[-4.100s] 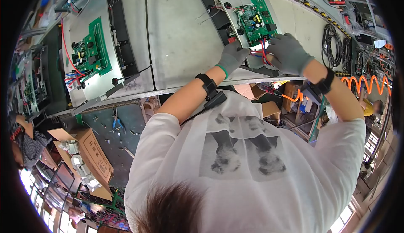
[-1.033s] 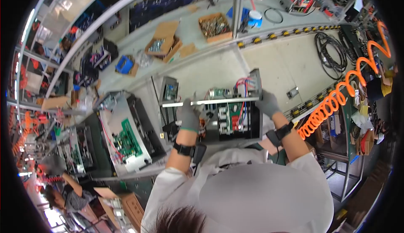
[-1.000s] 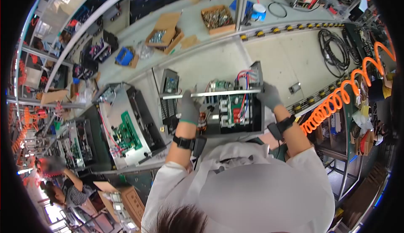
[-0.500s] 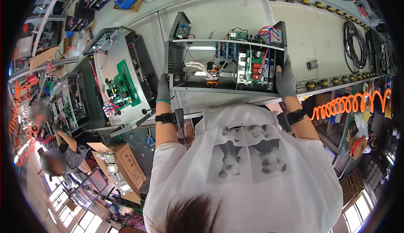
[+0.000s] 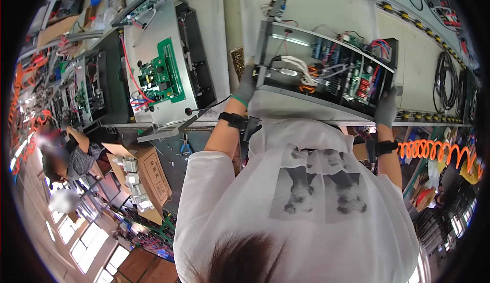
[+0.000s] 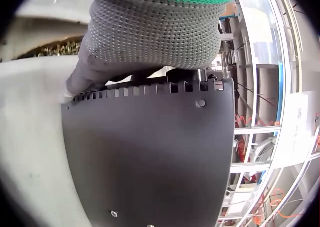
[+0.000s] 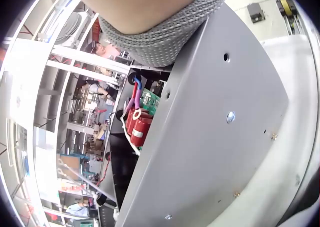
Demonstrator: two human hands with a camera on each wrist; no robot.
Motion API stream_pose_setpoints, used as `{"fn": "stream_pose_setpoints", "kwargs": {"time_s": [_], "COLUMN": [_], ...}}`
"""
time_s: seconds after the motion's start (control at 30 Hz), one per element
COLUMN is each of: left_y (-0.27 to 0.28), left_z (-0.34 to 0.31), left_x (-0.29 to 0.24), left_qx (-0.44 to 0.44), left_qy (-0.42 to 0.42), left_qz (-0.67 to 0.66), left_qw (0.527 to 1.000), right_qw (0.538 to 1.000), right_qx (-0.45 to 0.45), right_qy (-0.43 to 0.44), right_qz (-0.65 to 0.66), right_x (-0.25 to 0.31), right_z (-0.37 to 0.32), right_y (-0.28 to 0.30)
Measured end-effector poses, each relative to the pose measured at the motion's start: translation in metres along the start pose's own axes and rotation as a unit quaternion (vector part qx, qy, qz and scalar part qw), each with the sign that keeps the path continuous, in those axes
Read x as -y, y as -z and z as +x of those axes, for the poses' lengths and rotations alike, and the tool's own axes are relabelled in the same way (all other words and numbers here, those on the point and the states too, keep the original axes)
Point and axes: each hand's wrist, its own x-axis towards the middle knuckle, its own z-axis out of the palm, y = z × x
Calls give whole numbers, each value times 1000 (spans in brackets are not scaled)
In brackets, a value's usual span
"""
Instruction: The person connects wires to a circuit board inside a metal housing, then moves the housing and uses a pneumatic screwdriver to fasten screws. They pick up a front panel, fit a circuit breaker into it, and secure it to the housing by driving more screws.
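Observation:
A dark grey metal chassis (image 5: 311, 103) sits at an angle on the bench in the head view, its open side facing up. Inside show white cables, copper-wound coils and a green board with red parts (image 5: 363, 86). My gloved left hand (image 5: 245, 85) grips its left end; in the left wrist view the glove (image 6: 155, 37) lies along a slotted edge of the panel (image 6: 150, 147). At the right end my gloved right hand (image 5: 386, 110) holds the corner. In the right wrist view that glove (image 7: 155, 47) laps over the end panel (image 7: 215, 137), its fingertips hidden behind.
Left of the chassis stands a similar unit with a silver plate (image 5: 153, 38) and a green board (image 5: 158, 78). Small brass-coloured pieces (image 5: 238, 61) show beside my left hand. A black cable coil (image 5: 445, 86) and orange air hose (image 5: 434, 150) lie right. Another person (image 5: 76, 158) works at far left.
Earlier both hands were at wires on the chassis's plate side. It was then turned open side up. Since half a second ago its right end has swung nearer, both hands going with it.

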Motion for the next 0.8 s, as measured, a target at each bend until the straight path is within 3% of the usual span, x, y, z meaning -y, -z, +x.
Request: {"fn": "stream_pose_setpoints", "kwargs": {"time_s": [0.03,0.07,0.13,0.17,0.23,0.27,0.33,0.4,0.43,0.47,0.5,0.53,0.57,0.63,0.7,0.77,0.8], "left_y": [-12,-22,-29,-49,-86,-84,-75,-63,-38,-25,-11,9,22,30,27,18,21], "left_z": [-4,1,29,12,-12,-4,20,3,12,9,9,21,26,29,39,41,44], "left_x": [4,13,42,38,22,36,67,33,44,32,30,36,34,30,11,-10,-12], "left_qx": [30,-1,3,42,20,18,102,55,4,-137,-222,-246,-200,-133,-78,-45,-9], "left_qy": [-12,21,84,51,49,51,-172,74,-64,-168,-138,-130,-86,-81,-8,58,38], "left_qz": [-1,-30,55,57,156,152,256,195,273,507,510,596,701,798,793,797,818], "left_qw": [999,999,995,996,986,987,946,977,960,834,820,754,679,582,604,599,574], "right_qw": [1000,1000,997,996,999,997,993,997,997,996,996,997,999,1000,999,1000,1000], "right_qx": [8,-24,-47,-37,-6,-30,-55,-13,-14,-15,-17,-3,5,10,-17,9,5], "right_qy": [-14,14,49,56,33,63,97,73,73,76,77,55,36,24,50,11,14], "right_qz": [-13,2,38,57,40,39,33,24,20,35,50,51,27,14,-8,-6,-2], "right_x": [-12,-29,-60,-74,-106,-131,-167,-181,-183,-185,-187,-190,-184,-182,-178,-173,-169], "right_z": [12,23,44,55,83,100,126,136,138,139,139,141,139,138,134,135,133], "right_y": [-3,-10,-14,-11,-7,-13,-19,-14,-14,-17,-18,-19,-17,-17,-18,-18,-17]}}
